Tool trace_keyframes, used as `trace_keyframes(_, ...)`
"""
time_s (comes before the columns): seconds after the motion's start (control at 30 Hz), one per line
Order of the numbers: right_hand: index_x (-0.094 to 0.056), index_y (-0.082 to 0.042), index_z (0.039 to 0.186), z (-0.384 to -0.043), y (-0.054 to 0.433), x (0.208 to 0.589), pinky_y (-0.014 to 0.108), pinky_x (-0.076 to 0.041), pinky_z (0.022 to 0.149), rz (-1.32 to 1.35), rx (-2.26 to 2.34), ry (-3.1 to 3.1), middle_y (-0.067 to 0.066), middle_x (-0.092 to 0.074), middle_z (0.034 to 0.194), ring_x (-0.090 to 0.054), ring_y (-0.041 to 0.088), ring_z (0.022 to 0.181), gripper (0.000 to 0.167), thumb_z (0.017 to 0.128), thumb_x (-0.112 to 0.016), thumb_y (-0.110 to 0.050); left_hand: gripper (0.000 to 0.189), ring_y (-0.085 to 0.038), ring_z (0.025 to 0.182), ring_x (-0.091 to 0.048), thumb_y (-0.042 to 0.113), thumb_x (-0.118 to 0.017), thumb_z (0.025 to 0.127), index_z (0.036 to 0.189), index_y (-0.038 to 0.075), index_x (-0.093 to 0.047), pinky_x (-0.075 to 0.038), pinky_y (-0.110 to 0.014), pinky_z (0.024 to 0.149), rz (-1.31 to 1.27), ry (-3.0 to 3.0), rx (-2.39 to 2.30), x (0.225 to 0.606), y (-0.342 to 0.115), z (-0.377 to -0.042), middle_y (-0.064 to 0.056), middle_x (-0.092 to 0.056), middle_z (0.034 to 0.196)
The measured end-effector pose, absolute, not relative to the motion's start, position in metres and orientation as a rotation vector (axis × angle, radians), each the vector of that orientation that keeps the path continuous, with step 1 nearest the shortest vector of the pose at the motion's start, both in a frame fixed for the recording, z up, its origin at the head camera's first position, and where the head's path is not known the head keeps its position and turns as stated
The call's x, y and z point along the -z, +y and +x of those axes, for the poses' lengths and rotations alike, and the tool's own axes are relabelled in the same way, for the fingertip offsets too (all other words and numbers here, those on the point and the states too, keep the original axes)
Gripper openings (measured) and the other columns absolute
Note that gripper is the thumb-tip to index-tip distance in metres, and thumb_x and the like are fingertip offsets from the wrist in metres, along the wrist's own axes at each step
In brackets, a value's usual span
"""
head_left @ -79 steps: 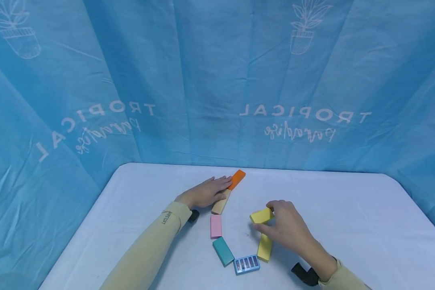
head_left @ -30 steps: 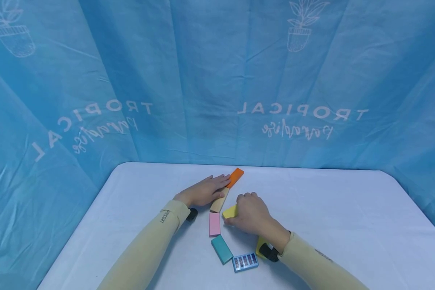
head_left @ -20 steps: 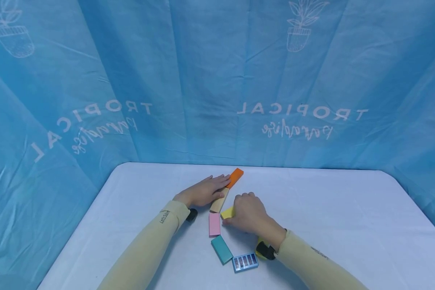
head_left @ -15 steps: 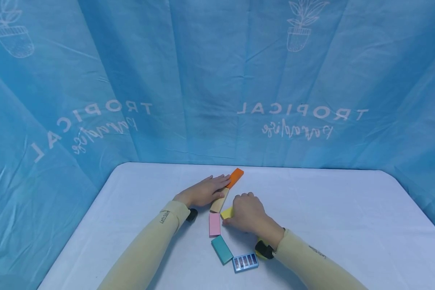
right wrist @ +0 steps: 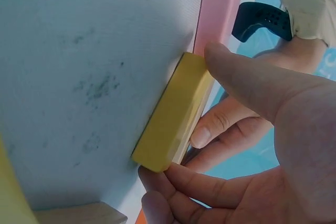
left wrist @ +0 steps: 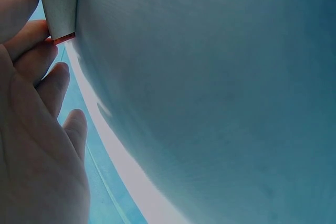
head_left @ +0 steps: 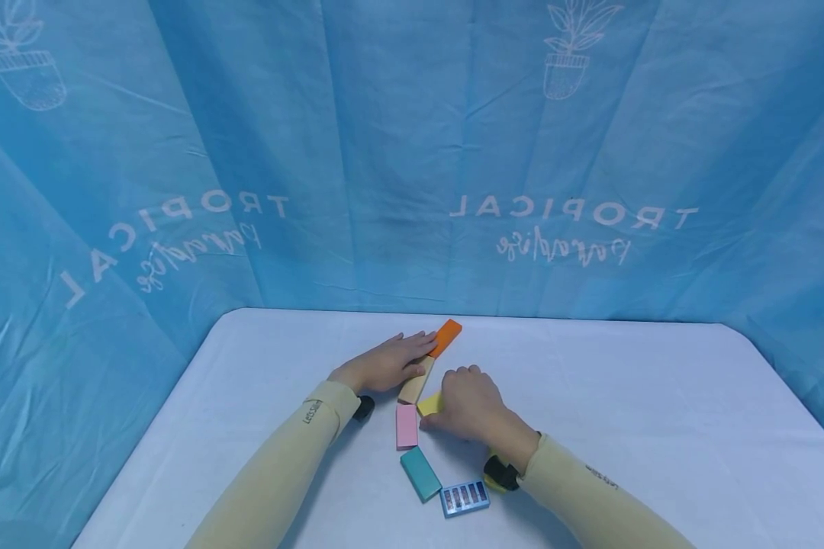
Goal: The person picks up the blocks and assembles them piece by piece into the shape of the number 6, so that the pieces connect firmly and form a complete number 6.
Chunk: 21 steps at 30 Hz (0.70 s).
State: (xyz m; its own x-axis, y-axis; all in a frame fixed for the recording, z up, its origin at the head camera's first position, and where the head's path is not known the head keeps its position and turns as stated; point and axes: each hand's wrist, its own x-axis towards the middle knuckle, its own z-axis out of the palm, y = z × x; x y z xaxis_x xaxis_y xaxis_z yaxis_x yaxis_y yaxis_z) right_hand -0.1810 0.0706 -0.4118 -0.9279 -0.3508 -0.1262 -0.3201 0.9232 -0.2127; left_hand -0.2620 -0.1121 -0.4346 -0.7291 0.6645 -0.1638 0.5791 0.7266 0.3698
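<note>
My left hand (head_left: pixel 384 362) lies over the plain wood block (head_left: pixel 416 383) and the orange block (head_left: pixel 448 335) with its fingers stretched out. Its thumb rests on the wood block. My right hand (head_left: pixel 471 404) pinches a yellow block (right wrist: pixel 170 111) by its ends, thumb on one end and fingertips at the other. One end of this block sits at the joint between the pink block (head_left: pixel 407 426) and the wood block, on their right side. In the head view the right hand covers most of it.
Below the pink block, a teal block (head_left: pixel 420 473) and a blue patterned block (head_left: pixel 465 499) continue the curved row. A second yellow block (right wrist: pixel 11 187) is mostly hidden under the right wrist. Another pale wood block (right wrist: pixel 81 214) shows low in the right wrist view.
The right hand has carried the yellow block leftward, up to the pink and wood blocks. It has hardly moved over the last half second. The left hand has stayed in place.
</note>
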Motion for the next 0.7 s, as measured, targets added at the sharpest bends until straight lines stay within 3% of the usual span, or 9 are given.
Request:
trace_keyframes(0.17, -0.064, -0.005, 0.081, -0.182, 0.073, 0.412, 0.032, -0.041, 0.060, -0.504, 0.322, 2.906, 0.003, -0.052, 0.063, -0.050, 0.021, 0.070, 0.052, 0.076, -0.084, -0.053, 0.060, -0.013, 0.153, -0.012, 0.039, -0.044, 0.108, 0.161, 0.017, -0.026, -0.008, -0.037, 0.125, 0.973, 2.645, -0.431, 0.436, -0.112, -0.263, 0.005, -0.016, 0.167)
trace_keyframes(0.33, -0.065, -0.006, 0.083, -0.182, 0.074, 0.411, 0.031, -0.043, 0.059, -0.483, 0.326, 2.897, 0.003, -0.053, 0.063, -0.051, 0.020, 0.068, 0.051, 0.076, -0.084, -0.053, 0.060, -0.012, 0.153, -0.012, 0.039, -0.045, 0.108, 0.161, 0.018, -0.026, -0.008, -0.037, 0.125, 0.961, 2.650, -0.430, 0.436, -0.112, -0.263, 0.006, -0.017, 0.167)
trace_keyframes(0.57, -0.072, -0.005, 0.116, -0.186, 0.095, 0.409, 0.038, -0.055, 0.076, -0.408, 0.530, 2.884, 0.005, -0.071, 0.096, -0.060, 0.020, 0.086, 0.052, 0.083, -0.081, -0.045, 0.061, -0.012, 0.153, -0.012, 0.040, -0.045, 0.107, 0.161, 0.018, -0.026, -0.009, -0.038, 0.125, 0.959, 2.644, -0.420, 0.436, -0.113, -0.263, 0.006, -0.016, 0.167)
trace_keyframes(0.7, -0.070, -0.009, 0.119, -0.187, 0.113, 0.407, 0.040, -0.057, 0.079, -0.336, 0.642, 2.868, 0.006, -0.071, 0.104, -0.063, 0.020, 0.091, 0.046, 0.087, -0.079, -0.040, 0.061, -0.012, 0.153, -0.012, 0.040, -0.045, 0.108, 0.161, 0.018, -0.026, -0.008, -0.038, 0.125, 0.955, 2.645, -0.415, 0.436, -0.112, -0.263, 0.006, -0.017, 0.167)
